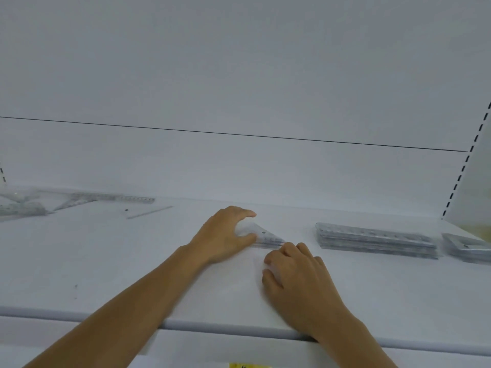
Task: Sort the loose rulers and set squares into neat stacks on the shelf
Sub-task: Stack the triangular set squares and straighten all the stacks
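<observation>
On the white shelf (106, 261), our right hand (297, 277) lay fingers curled, its grip we could not tell, just beyond, our left hand (223, 235) pinched the set squares (268, 239) at mid-shelf between thumb and fingers, ruler stack (377, 239) to the right, loose rulers (114, 198) at back left.

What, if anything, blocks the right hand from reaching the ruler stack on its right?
Likely nothing, so yes: only bare shelf lies between the right hand and the ruler stack, though the hand sits at the set squares.
</observation>
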A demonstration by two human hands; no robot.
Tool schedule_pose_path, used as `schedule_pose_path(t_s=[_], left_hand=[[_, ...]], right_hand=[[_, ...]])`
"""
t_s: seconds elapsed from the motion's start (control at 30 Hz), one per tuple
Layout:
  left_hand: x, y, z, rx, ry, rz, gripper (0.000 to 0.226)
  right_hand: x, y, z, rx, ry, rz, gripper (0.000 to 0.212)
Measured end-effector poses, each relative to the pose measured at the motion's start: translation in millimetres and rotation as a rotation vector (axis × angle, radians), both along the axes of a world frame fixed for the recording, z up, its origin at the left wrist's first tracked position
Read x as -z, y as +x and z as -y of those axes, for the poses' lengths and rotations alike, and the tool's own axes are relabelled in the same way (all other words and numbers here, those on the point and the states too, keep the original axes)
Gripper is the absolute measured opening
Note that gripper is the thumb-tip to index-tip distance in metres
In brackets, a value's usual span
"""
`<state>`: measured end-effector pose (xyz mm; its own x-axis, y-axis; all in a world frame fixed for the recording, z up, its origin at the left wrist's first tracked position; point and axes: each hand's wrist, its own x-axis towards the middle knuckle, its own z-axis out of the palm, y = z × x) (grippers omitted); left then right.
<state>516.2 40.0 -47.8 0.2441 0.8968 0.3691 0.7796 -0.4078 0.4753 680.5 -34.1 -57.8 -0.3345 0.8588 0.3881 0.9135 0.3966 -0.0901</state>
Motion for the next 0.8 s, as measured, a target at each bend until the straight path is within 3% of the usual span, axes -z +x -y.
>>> schedule_pose_path(t_s=[0.1,0.2,0.3,0.37,0.43,0.53,0.8], left_hand=[[-8.9,-9.3,5.2,-0.026,0.028,0.101,0.037],[-16.4,-34.6,7.6,-0.037,0.019,0.139,0.029],[-19.8,-80.7,12.3,-0.042,0.024,0.046,0.027],[-19.5,-123.7,16.0,-0.06,0.025,-0.014,0.025],[-21.2,-174.2,19.1,-0.103,0.015,-0.027,0.023],[-23.6,-252.0,20.2,-0.186,0.019,-0.016,0.021],[-7.1,-410.3,21.4,-0.362,-0.075,-0.075,0.031]], right_hand=[[-4.9,0.8,2.3,-0.01,-0.029,-0.001,0.062],[-4.8,2.0,2.4,-0.003,-0.012,0.019,0.032],[-9.0,-9.4,-6.9,0.049,0.058,0.045,0.005],[-17.0,-32.3,-18.5,0.027,0.095,0.006,0.017],[-36.4,-72.4,-27.4,0.022,0.127,-0.06,0.011],[-47.2,-141.6,-49.5,-0.06,0.165,-0.145,0.021],[-34.0,-290.6,-121.2,-0.219,-0.008,-0.193,0.03]])
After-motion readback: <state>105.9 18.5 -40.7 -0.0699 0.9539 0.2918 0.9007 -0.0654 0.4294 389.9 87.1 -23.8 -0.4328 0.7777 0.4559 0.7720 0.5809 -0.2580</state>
